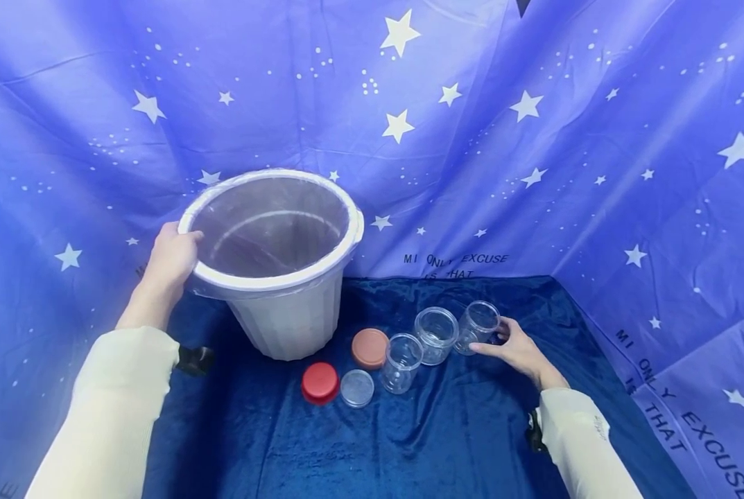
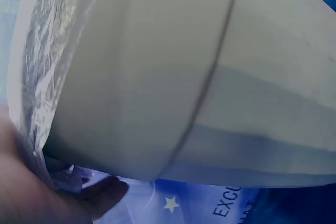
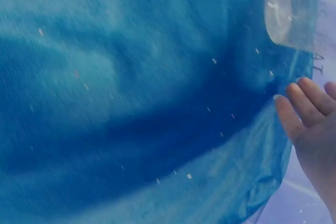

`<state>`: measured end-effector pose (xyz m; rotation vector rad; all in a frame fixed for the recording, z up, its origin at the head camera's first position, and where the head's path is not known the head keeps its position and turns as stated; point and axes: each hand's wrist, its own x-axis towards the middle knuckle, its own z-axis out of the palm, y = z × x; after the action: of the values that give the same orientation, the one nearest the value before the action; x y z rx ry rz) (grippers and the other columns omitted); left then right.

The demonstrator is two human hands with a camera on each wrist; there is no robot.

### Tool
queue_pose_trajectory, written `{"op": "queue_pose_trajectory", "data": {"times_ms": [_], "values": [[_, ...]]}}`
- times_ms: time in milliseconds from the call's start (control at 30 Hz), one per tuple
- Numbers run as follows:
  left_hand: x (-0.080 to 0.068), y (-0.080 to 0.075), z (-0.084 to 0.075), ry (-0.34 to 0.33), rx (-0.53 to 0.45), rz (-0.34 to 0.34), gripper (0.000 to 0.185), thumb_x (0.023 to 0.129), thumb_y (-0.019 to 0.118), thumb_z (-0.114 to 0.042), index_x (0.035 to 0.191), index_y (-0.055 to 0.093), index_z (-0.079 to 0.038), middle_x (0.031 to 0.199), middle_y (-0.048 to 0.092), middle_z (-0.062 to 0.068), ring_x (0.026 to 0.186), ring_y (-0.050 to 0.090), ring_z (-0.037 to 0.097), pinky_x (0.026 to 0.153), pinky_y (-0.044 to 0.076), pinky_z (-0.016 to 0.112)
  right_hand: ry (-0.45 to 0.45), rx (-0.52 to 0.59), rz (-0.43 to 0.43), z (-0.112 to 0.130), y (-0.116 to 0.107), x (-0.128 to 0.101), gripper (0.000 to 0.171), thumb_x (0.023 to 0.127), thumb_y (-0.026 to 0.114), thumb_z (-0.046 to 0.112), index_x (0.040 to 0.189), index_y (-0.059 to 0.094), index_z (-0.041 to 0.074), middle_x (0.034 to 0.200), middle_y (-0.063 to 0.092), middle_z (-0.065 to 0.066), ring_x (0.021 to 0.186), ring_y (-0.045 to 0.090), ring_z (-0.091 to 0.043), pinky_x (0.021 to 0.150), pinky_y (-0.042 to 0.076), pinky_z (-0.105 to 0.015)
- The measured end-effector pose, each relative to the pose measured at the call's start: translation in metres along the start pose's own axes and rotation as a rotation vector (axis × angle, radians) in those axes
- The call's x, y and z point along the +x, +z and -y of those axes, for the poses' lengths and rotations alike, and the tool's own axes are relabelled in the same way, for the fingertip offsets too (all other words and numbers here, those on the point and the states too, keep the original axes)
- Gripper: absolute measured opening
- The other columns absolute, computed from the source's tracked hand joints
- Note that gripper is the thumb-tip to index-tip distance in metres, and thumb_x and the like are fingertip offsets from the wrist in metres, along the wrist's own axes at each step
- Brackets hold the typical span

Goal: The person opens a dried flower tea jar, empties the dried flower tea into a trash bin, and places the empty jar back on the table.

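Observation:
A white ribbed bin (image 1: 284,312) lined with a clear plastic bag (image 1: 272,229) stands tilted at the back left of the blue cloth (image 1: 409,443). My left hand (image 1: 181,249) grips its rim on the left side, thumb over the edge. In the left wrist view the bin wall (image 2: 184,77) fills the frame, with my left hand (image 2: 31,192) under the liner-wrapped rim (image 2: 42,77). Three lidless clear jars (image 1: 435,335) stand in a row. My right hand (image 1: 499,339) reaches to the rightmost jar (image 1: 478,324), fingers extended beside it; the right wrist view shows the fingers (image 3: 307,103) apart from that jar (image 3: 291,19).
A red lid (image 1: 319,382), a brown lid (image 1: 369,348) and a clear lid (image 1: 356,388) lie in front of the bin, left of the nearest jar (image 1: 401,362). A star-printed blue backdrop (image 1: 534,138) walls in the back and both sides.

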<state>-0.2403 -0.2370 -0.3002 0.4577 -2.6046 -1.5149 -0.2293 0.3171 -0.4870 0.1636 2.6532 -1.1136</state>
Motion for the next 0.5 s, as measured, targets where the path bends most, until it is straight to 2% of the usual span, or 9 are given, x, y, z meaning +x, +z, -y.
{"op": "queue_pose_trajectory", "data": {"times_ms": [167, 267, 367, 500], "values": [[-0.002, -0.002, 0.001, -0.055, -0.150, 0.029, 0.067, 0.105, 0.026, -0.037, 0.157, 0.006, 0.000, 0.163, 0.014, 0.021, 0.148, 0.018, 0.035, 0.123, 0.016, 0.048, -0.047, 0.020, 0.059, 0.007, -0.014, -0.002, 0.112, 0.082, 0.075, 0.048, 0.156, 0.007, -0.001, 0.153, 0.027, -0.034, 0.141, 0.030, -0.049, 0.112, 0.031, -0.062], [-0.003, -0.002, 0.002, -0.106, -0.251, 0.011, 0.069, 0.104, 0.024, -0.045, 0.157, 0.010, -0.003, 0.163, 0.016, 0.016, 0.148, 0.021, 0.030, 0.124, 0.018, 0.043, -0.086, 0.006, 0.071, 0.014, -0.023, -0.004, 0.113, 0.082, 0.075, 0.046, 0.157, 0.002, 0.002, 0.155, 0.024, -0.034, 0.141, 0.030, -0.050, 0.110, 0.033, -0.063], [-0.004, -0.002, 0.003, -0.134, -0.305, -0.051, 0.068, 0.103, 0.024, -0.048, 0.157, 0.017, -0.008, 0.162, 0.021, 0.012, 0.145, 0.025, 0.025, 0.123, 0.020, 0.037, -0.123, -0.006, 0.075, 0.022, -0.032, -0.004, 0.114, 0.083, 0.075, 0.044, 0.158, -0.001, 0.005, 0.157, 0.021, -0.033, 0.141, 0.028, -0.051, 0.109, 0.034, -0.065], [-0.007, -0.003, 0.007, -0.106, -0.243, -0.163, 0.066, 0.102, 0.023, -0.051, 0.157, 0.021, -0.015, 0.163, 0.024, 0.006, 0.149, 0.024, 0.021, 0.124, 0.018, 0.035, -0.141, -0.009, 0.077, 0.033, -0.041, -0.004, 0.114, 0.084, 0.074, 0.045, 0.158, -0.004, 0.009, 0.160, 0.015, -0.031, 0.144, 0.021, -0.052, 0.108, 0.032, -0.067]]}}
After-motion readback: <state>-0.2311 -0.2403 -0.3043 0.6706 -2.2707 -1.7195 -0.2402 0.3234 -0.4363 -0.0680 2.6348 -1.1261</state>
